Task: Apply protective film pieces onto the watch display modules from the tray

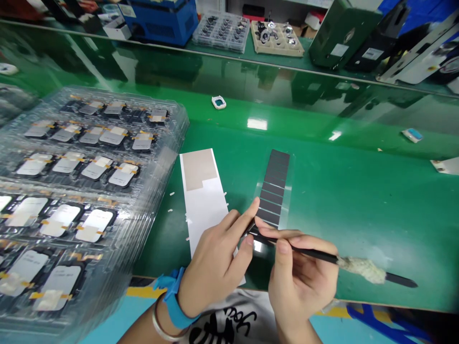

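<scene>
My left hand (222, 251), with a blue strap at the wrist, pinches a small dark piece (248, 228) between thumb and fingers; its kind is mostly hidden. In my right hand (303, 279) is a thin black stick tool (317, 254), its rear part wrapped in pale, frayed material. The tool's front end reaches the dark piece at my left fingertips. Just beyond the fingers lies a clear sheet with a column of dark grey adhesive strips (274, 179). A white backing sheet (206, 205) with a beige patch extends under my left hand.
Stacked clear trays (172, 129) at left hold several small screens with orange tabs. A white-framed part (218, 102) and a blue-faced part (412, 135) lie farther back on the green mat. On the rear shelf stand a blue machine (163, 21) and a divided parts box (276, 38).
</scene>
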Tool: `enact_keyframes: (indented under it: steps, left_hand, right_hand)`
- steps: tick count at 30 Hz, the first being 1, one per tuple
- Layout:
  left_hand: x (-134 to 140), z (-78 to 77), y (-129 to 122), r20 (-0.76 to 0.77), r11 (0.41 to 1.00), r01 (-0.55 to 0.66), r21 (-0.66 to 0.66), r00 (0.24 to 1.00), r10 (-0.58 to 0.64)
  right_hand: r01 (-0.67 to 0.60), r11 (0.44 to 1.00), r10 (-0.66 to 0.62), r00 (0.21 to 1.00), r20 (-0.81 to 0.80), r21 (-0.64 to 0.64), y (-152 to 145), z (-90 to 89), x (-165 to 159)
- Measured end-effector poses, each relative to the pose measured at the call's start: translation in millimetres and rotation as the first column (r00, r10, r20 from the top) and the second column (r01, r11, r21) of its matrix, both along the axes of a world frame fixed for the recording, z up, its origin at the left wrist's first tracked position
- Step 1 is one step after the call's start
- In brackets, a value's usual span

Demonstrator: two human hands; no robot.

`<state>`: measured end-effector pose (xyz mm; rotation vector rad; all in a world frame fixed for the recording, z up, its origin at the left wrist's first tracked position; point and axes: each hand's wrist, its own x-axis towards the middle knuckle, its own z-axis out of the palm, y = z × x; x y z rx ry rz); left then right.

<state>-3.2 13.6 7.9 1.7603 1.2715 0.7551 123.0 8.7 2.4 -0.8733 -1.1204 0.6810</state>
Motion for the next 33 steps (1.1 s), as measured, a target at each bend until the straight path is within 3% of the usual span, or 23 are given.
enact_keyframes:
  steps: [33]
  left_hand:
    - [-0.2, 1.5, 0.1, 0.072, 0.999, 0.014, -0.051, 0.997, -0.011]
  right_hand:
    - [0.022, 0.999, -0.024, 0.999, -0.04, -0.046, 2.2, 2.1, -4.4]
